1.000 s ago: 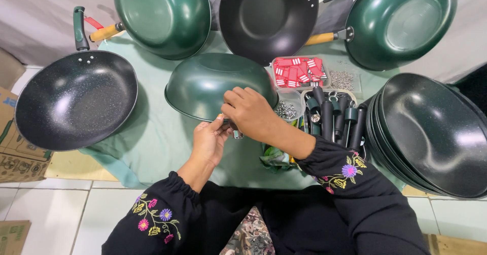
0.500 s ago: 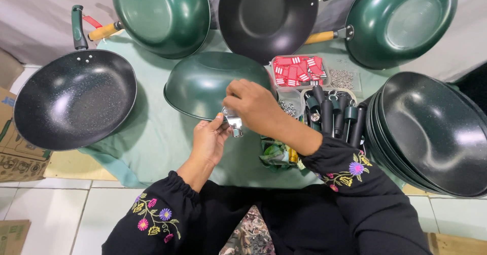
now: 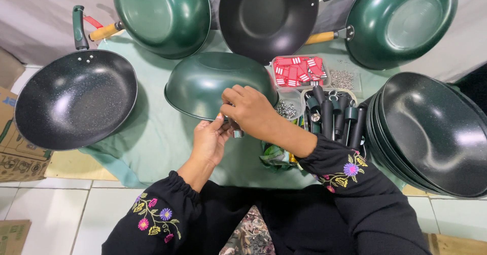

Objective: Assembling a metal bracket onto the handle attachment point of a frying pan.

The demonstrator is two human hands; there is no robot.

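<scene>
A green wok body [image 3: 213,82] lies upside down on the pale green cloth [image 3: 152,133], with no handle on it. My left hand [image 3: 210,141] is at its near rim, fingers pinched against the edge. My right hand [image 3: 248,110] curls over the same spot on the rim and holds a small metal piece [image 3: 237,132] between the fingers. Both hands touch at the rim. What the left fingers pinch is hidden.
A black speckled wok [image 3: 73,100] lies left. Two green woks [image 3: 162,14] [image 3: 401,22] and a black one [image 3: 269,16] lean at the back. A stack of black woks [image 3: 431,133] is right. Black handles [image 3: 332,115], a red-filled tray [image 3: 299,72] and screws [image 3: 342,79] sit between.
My right hand has lifted a little and shifted over the rim, and the small metal piece now shows under it. The left hand stays at the rim.
</scene>
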